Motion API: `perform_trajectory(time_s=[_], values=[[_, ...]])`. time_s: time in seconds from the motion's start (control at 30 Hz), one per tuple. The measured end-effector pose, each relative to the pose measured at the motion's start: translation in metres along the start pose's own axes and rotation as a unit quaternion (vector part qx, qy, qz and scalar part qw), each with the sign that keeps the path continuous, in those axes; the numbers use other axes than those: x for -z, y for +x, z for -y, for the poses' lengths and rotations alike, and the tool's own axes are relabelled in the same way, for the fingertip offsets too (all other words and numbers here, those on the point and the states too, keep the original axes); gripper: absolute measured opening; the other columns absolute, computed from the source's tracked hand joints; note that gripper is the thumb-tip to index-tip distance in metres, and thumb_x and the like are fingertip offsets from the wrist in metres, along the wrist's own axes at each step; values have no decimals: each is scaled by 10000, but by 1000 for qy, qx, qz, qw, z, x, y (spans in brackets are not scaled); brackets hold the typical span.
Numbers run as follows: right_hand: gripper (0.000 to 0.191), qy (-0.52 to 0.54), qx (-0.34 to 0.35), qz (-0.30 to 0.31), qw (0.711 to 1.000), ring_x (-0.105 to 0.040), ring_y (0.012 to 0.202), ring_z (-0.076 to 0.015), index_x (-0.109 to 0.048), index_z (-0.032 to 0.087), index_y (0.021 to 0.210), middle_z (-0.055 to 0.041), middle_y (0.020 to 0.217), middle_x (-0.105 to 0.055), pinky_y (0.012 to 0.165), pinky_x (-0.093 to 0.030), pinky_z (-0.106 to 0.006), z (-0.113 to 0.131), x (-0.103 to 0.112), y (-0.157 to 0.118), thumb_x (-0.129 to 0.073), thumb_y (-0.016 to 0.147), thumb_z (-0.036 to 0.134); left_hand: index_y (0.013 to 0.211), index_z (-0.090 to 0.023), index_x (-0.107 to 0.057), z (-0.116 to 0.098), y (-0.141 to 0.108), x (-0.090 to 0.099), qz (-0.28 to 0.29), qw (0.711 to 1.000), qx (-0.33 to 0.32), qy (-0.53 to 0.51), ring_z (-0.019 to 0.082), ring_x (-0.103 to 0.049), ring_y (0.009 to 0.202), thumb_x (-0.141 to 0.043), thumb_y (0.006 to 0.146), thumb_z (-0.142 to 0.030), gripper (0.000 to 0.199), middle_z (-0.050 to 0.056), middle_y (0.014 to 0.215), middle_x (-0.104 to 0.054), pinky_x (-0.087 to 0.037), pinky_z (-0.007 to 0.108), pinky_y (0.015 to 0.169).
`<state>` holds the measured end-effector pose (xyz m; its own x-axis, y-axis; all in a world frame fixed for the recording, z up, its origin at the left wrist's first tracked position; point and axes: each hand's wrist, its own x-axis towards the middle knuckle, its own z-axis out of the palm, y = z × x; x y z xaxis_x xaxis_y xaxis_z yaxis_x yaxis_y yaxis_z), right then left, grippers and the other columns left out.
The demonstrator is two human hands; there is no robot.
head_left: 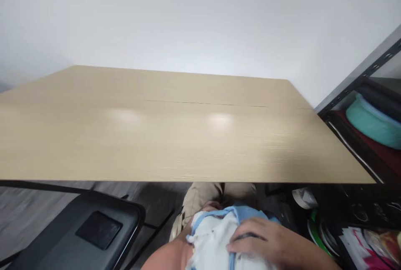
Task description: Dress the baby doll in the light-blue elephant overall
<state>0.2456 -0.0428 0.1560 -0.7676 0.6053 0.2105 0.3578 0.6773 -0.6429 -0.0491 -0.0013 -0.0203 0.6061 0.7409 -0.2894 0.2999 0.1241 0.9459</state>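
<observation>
A white cloth with blue edging (pixel 216 236) lies bunched over my lap, below the front edge of the table. My right hand (pixel 250 236) rests on its right part, fingers bent and closed over the fabric, with some blur. From the lower left my other forearm reaches under the cloth. Of my left hand (pixel 213 206) only a small patch shows past the cloth's far edge; its fingers are hidden.
A light wood table (pixel 188 140) stretches ahead to a white wall (pixel 175 23). On the left, a black chair (pixel 62 224) carries a dark phone (pixel 99 230). At right stands a dark shelf holding a teal fabric item (pixel 372 119), with plastic packets (pixel 366 245) below.
</observation>
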Motion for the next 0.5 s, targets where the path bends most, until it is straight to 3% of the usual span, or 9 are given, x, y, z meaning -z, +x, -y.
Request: perform_trajectory(time_s=[0.07, 0.1, 0.17, 0.2, 0.27, 0.33, 0.4, 0.5], values=[[277, -39, 24, -27, 999, -824, 982, -196, -805, 327, 1377, -27, 1132, -848, 978, -671, -229, -6, -24, 2, -727, 1115, 283, 1076, -273, -889, 10, -6, 13, 5, 1000, -2, -15, 507, -663, 1446, -799, 813, -823, 616, 170, 1396, -791, -484, 646, 1315], [210, -59, 33, -35, 997, -797, 911, -191, -818, 329, 1309, -14, 1049, -823, 916, -666, -231, -8, -34, 3, -742, 1115, 306, 1125, -299, -903, 11, -11, 22, 8, 1000, -4, -21, 522, -632, 1493, -789, 780, -834, 646, 153, 1455, -782, -444, 638, 1348], [133, -95, 49, -42, 993, -740, 835, -188, -816, 324, 1226, 7, 948, -764, 828, -641, -249, -9, -49, 9, -787, 1102, 361, 1352, -348, -867, 7, -26, 46, 20, 1000, 1, -19, 503, -557, 1597, -848, 760, -723, 700, 94, 1599, -730, -339, 629, 1416], [129, -110, 57, -48, 991, -715, 817, -188, -810, 319, 1210, 14, 921, -740, 801, -623, -259, -9, -55, 14, -804, 1094, 375, 1488, -337, -803, 0, -36, 60, 31, 999, 4, -17, 496, -523, 1632, -920, 721, -612, 823, 88, 1678, -677, -313, 631, 1431], [125, -129, 74, -59, 987, -677, 805, -180, -800, 320, 1213, 24, 905, -707, 783, -583, -269, -7, -62, 23, -812, 1093, 352, 1571, -346, -740, -19, -59, 86, 37, 998, 49, 19, 417, -528, 1649, -824, 915, -457, 670, 56, 1690, -671, -304, 607, 1445], [68, -141, 83, -75, 984, -635, 784, -172, -795, 319, 1175, 30, 883, -669, 766, -539, -280, -4, -69, 32, -790, 1110, 338, 1531, -308, -757, -44, -81, 103, -20, 996, 65, 62, 412, -574, 1601, -752, 1032, -506, 537, 81, 1637, -704, -361, 589, 1426], [56, -155, 94, -75, 980, -595, 767, -168, -783, 316, 1135, 36, 865, -637, 753, -498, -292, -3, -75, 38, -751, 1139, 361, 1592, -321, -689, -69, -98, 104, -25, 996, 55, 72, 417, -559, 1604, -839, 987, -567, 670, 104, 1671, -660, -399, 578, 1405], [107, -172, 109, -63, 977, -574, 776, -167, -773, 315, 1117, 40, 860, -619, 767, -461, -301, -2, -81, 41, -691, 1174, 351, 1576, -347, -667, -101, -109, 76, 51, 997, -31, 38, 401, -614, 1521, -995, 835, -586, 845, 114, 1628, -657, -493, 543, 1326]])
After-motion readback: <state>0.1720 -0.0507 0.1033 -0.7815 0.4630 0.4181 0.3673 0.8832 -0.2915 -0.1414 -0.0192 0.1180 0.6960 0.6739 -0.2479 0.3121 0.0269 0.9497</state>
